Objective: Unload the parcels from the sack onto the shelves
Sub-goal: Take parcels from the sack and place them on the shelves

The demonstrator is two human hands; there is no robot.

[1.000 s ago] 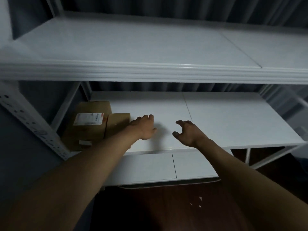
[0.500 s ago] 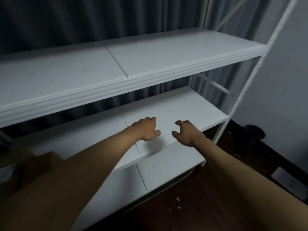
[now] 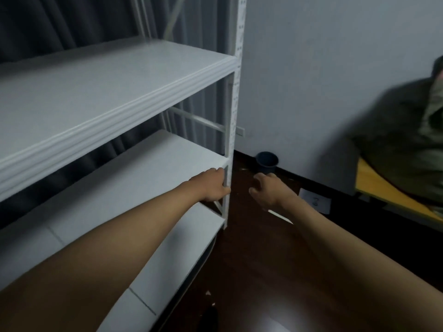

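Both hands are empty: the left hand (image 3: 212,185) hangs loosely curled by the shelving unit's (image 3: 107,92) right post, the right hand (image 3: 269,191) over dark floor, fingers curled. No parcel or sack shows here. Judged step: fetching the next parcel; it calls for finding the sack.

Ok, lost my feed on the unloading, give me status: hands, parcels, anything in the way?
Left hand empty, fingers loosely curled, at the shelf unit corner post. Right hand empty over the floor. No parcels or sack in view. Dark bucket by the wall ahead.
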